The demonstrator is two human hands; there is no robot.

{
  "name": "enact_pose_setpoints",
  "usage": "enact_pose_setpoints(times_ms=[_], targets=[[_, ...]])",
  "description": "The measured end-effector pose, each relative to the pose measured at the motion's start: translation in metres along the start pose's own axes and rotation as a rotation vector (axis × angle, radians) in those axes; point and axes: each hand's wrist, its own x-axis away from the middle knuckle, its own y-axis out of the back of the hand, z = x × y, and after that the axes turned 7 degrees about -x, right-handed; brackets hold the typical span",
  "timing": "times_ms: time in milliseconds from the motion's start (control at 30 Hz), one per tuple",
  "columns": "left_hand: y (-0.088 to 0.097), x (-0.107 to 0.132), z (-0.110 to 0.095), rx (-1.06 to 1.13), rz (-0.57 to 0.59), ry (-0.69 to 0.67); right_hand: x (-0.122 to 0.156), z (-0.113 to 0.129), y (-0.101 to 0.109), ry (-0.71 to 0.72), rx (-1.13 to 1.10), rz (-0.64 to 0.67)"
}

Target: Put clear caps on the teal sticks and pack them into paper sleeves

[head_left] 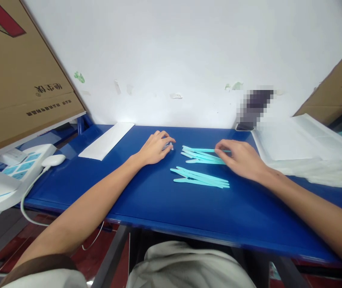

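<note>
Two small heaps of light blue plastic sticks lie on the blue table (pixel 147 200). The far heap (pixel 199 155) lies between my hands, and the near heap (pixel 201 178) sits just in front of it. My right hand (pixel 240 159) rests on the right end of the far heap, fingers curled and pinching one stick. My left hand (pixel 155 148) lies on the table left of the heaps, fingers curled around a small pale piece at its fingertips.
A white flat strip (pixel 106 141) lies at the back left. A white device with a cable (pixel 15 172) stands at the left edge. Cardboard boxes (pixel 17 72) lean at both sides. Clear plastic sleeves (pixel 306 148) are stacked at the right.
</note>
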Motion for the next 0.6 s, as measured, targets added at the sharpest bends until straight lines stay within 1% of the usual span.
enact_pose_setpoints(times_ms=[67, 133, 233, 300, 400, 467, 600], targets=[[-0.002, 0.002, 0.007, -0.095, 0.074, -0.015, 0.000, -0.002, -0.002, 0.005, 0.026, 0.041], [-0.002, 0.002, 0.008, -0.126, 0.128, -0.030, 0.000, -0.002, -0.001, 0.020, 0.047, 0.055], [-0.002, 0.000, 0.003, -0.123, 0.158, -0.067, 0.001, 0.004, 0.003, 0.076, 0.030, 0.073], [-0.001, -0.002, -0.001, -0.097, 0.155, -0.083, 0.003, 0.011, 0.008, 0.146, -0.043, 0.161], [0.000, -0.003, -0.003, -0.051, 0.146, -0.097, 0.006, 0.021, 0.013, 0.206, -0.157, 0.356], [0.000, -0.003, -0.002, -0.024, 0.144, -0.108, 0.007, 0.024, 0.014, 0.195, -0.194, 0.440], [0.000, -0.001, -0.001, 0.026, 0.128, -0.112, 0.007, 0.025, 0.015, 0.142, -0.249, 0.513]])
